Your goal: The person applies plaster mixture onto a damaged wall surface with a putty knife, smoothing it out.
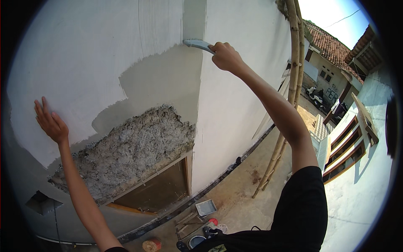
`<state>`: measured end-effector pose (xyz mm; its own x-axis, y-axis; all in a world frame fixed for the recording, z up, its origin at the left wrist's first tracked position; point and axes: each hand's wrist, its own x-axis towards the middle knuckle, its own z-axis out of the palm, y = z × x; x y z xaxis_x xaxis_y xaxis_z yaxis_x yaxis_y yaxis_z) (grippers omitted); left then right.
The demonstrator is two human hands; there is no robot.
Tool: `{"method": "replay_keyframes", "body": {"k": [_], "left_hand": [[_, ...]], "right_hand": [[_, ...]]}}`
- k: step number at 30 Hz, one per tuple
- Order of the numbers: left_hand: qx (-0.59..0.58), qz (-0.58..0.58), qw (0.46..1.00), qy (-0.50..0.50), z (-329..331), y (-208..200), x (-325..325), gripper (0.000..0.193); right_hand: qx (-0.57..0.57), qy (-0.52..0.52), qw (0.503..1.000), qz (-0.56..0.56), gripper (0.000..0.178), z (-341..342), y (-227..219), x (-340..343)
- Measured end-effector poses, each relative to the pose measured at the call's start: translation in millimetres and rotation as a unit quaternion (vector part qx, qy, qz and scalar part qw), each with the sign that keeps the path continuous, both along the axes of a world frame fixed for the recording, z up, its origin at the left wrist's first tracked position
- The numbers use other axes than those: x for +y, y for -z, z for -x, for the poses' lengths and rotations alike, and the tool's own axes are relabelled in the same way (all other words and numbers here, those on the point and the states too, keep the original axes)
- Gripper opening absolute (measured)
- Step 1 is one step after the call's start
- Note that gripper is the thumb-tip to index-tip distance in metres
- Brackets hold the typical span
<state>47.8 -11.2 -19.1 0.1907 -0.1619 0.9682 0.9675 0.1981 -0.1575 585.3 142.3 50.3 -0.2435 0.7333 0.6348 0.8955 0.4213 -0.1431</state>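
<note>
Plainly, at twelve o'clock the right hand (227, 57) has a tool (197, 43) in its grip; at nine the left hand (53, 124), grip wide, rests against the wall (96, 54).

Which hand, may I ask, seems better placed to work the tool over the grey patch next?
Probably the right hand: it grips the pale tool at the grey patch; the left hand looks open, empty.

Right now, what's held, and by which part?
The right hand grips a curved blue-grey tool by its right end. The left hand is open and holds nothing.
</note>
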Motion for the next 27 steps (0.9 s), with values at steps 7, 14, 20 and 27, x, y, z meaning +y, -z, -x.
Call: {"method": "replay_keyframes", "body": {"k": [7, 14, 20, 27], "left_hand": [[0.0, 0.001, 1.0, -0.006, 2, 3, 0, 0.049], [0.003, -0.003, 1.0, -0.002, -2, 2, 0, 0.049], [0.007, -0.007, 1.0, -0.007, -1, 0, -2, 0.049], [-0.003, -0.004, 1.0, -0.004, 2, 6, -3, 0.05]], "right_hand": [[0.1, -0.052, 0.988, 0.108, 0.028, -20, -37, -12], [0.093, -0.004, 0.98, -0.173, 0.026, 9, -92, 12], [-0.044, 0.009, 0.995, -0.089, 0.039, 29, 51, -1], [-0.086, -0.007, 0.985, 0.148, 0.031, 32, 94, -26]]}}
